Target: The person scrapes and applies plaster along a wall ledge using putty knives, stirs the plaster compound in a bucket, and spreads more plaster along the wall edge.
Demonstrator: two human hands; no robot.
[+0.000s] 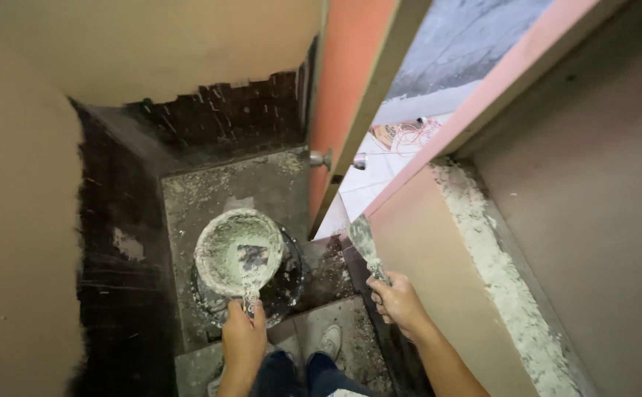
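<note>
Loading filler: left hand (244,340) gripping closed a pan (238,252) over the bucket (289,283); right hand (398,300) gripping closed a putty knife (365,244), blade nearing the wall edge (416,242). Probably needing blade dipped into pan.

Two hands (244,334), two putty knives (365,246), one bucket (291,283), one round pan (211,242), one door (350,81).

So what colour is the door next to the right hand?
Salmon pink door, clearest in the head view.
</note>
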